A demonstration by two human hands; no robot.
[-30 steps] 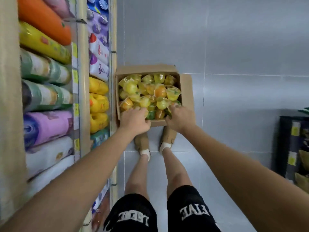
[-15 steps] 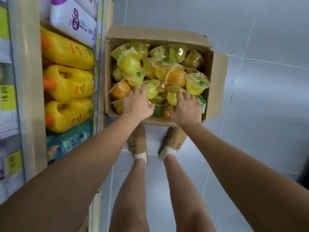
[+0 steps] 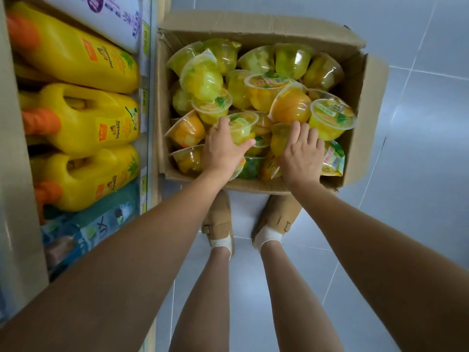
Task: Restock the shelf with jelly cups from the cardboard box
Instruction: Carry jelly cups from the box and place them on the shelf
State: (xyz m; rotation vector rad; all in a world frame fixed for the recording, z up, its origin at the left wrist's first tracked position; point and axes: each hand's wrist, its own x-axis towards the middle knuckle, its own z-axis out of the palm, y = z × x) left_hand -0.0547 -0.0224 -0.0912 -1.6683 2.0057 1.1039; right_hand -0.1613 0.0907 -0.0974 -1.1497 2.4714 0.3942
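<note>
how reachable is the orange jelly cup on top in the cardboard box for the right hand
Probably yes: the orange plastic jelly cup lies uncovered on top, close beside the right hand, with nothing between them.

the cardboard box (image 3: 253, 24) stands on the floor (image 3: 418, 199) just right of the shelf (image 3: 149, 97), ahead of the person's shoes (image 3: 218, 219). jelly cups (image 3: 289, 107) lie heaped in the box. both hands are in its near part: the left hand (image 3: 223, 151) wraps round one jelly cup (image 3: 242, 128), the right hand (image 3: 300, 153) lies flat on the heap beside it. jugs (image 3: 83, 118) lie in a row on the shelf.
</note>
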